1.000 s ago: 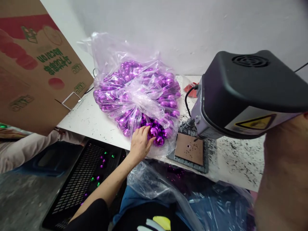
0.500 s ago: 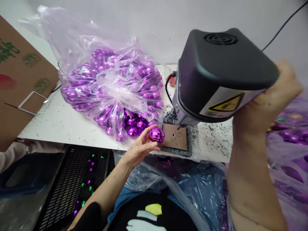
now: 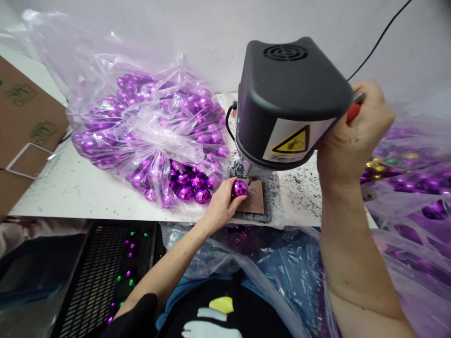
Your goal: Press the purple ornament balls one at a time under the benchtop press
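Note:
My left hand (image 3: pixel 221 203) pinches a shiny purple faceted ball (image 3: pixel 241 188) between thumb and fingers. It holds the ball over the left part of a brown board (image 3: pixel 256 199), right beside the tip of a black bench drill press (image 3: pixel 287 101). Whether tip and ball touch I cannot tell. On the machine's right side, my right hand (image 3: pixel 362 124) is closed round a red-gripped lever (image 3: pixel 354 111); part of the grip is hidden by the fingers. Left of the press lies a clear plastic bag (image 3: pixel 165 134) full of similar purple balls, several showing at its mouth.
Dark shavings litter the white table (image 3: pixel 116 188). A cardboard box (image 3: pixel 31 122) stands at left. Below the edge are a black crate (image 3: pixel 91 272) with small balls and a plastic sheet (image 3: pixel 282 263) over my lap. More bagged balls (image 3: pixel 416 188) lie at right.
My left hand has brought the purple ball rightward and up to the drill tip. My right hand has shifted on the machine's side, and the red lever grip now shows. The view has shifted slightly.

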`<state>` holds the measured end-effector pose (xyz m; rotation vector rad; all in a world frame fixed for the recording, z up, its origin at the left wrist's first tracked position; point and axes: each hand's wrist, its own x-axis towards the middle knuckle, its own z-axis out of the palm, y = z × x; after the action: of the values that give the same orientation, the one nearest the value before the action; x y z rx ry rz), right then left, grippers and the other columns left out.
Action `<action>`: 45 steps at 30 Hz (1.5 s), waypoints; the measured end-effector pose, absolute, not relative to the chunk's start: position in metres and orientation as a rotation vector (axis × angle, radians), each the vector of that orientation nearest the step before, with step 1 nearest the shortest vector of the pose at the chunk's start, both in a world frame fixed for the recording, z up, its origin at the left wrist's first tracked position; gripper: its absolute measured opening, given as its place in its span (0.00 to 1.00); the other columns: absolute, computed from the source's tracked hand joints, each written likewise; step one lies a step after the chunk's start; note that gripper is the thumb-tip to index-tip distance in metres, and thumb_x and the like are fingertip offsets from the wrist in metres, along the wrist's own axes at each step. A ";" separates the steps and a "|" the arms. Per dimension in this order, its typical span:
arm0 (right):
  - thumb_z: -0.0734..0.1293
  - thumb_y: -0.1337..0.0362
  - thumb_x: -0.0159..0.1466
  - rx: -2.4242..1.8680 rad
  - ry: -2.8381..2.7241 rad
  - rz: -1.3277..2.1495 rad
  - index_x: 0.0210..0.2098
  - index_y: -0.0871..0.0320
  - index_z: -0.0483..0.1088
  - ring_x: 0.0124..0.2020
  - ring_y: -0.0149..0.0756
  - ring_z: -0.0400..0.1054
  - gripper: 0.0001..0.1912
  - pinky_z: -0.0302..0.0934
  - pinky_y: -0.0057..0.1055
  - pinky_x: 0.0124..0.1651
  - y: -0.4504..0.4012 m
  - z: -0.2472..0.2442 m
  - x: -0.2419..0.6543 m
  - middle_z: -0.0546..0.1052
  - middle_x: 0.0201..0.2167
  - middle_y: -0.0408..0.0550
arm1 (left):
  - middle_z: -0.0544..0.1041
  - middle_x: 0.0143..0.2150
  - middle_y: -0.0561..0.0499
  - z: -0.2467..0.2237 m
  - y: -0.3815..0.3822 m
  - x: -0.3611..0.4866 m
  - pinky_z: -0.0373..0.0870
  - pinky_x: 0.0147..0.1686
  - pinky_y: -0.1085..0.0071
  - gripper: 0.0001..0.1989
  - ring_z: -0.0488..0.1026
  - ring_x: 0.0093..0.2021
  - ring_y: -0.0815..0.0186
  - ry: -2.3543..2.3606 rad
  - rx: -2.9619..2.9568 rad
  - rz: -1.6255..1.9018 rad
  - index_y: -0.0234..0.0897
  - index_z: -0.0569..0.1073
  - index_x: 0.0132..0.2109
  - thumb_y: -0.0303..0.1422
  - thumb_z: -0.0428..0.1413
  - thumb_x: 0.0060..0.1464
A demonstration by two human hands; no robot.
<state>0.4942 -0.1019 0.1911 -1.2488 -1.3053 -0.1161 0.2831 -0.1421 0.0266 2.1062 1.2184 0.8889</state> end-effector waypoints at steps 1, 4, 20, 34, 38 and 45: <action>0.59 0.41 0.64 -1.240 -1.302 -0.113 0.30 0.66 0.61 0.26 0.15 0.47 0.30 0.42 0.21 0.32 -0.102 0.191 0.494 0.55 0.23 0.36 | 0.71 0.57 0.41 0.028 -0.142 0.284 0.69 0.58 0.58 0.24 0.71 0.58 0.56 1.220 2.164 0.867 0.38 0.62 0.63 0.38 0.56 0.64; 0.60 0.42 0.65 -1.221 -1.306 -0.122 0.30 0.66 0.61 0.26 0.14 0.48 0.29 0.43 0.21 0.32 -0.102 0.191 0.495 0.55 0.23 0.36 | 0.70 0.57 0.42 0.029 -0.140 0.289 0.71 0.55 0.60 0.23 0.71 0.56 0.57 1.244 2.257 0.821 0.38 0.63 0.62 0.39 0.56 0.63; 0.60 0.46 0.66 -1.228 -1.316 -0.180 0.29 0.65 0.60 0.26 0.15 0.47 0.25 0.40 0.21 0.32 -0.106 0.191 0.493 0.54 0.22 0.36 | 0.74 0.47 0.46 0.012 -0.133 0.314 0.58 0.59 0.55 0.20 0.68 0.51 0.56 1.297 2.309 0.858 0.39 0.67 0.52 0.39 0.62 0.56; 0.66 0.67 0.60 -0.915 -1.380 -0.475 0.33 0.63 0.65 0.29 0.26 0.67 0.05 0.59 0.27 0.33 -0.163 0.135 0.484 0.68 0.26 0.42 | 0.74 0.52 0.45 0.012 -0.135 0.313 0.54 0.65 0.52 0.20 0.68 0.56 0.55 1.241 2.247 0.871 0.38 0.66 0.53 0.37 0.62 0.56; 0.67 0.69 0.57 -1.023 -1.398 -0.504 0.29 0.62 0.66 0.31 0.29 0.69 0.04 0.61 0.28 0.32 -0.172 0.121 0.485 0.72 0.28 0.45 | 0.74 0.52 0.45 0.012 -0.136 0.313 0.55 0.64 0.53 0.20 0.68 0.56 0.55 1.260 2.254 0.852 0.38 0.66 0.53 0.37 0.61 0.57; 0.63 0.68 0.61 -1.081 -1.349 -0.380 0.28 0.59 0.66 0.25 0.27 0.65 0.04 0.62 0.28 0.28 -0.178 0.103 0.480 0.69 0.23 0.42 | 0.74 0.52 0.45 0.013 -0.137 0.313 0.56 0.64 0.52 0.21 0.68 0.57 0.54 1.272 2.254 0.826 0.39 0.65 0.54 0.37 0.62 0.57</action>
<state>0.4795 -0.1784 0.1031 -1.0815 -1.3487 -0.3796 0.3125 -0.1367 0.0130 2.2538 1.2716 0.8264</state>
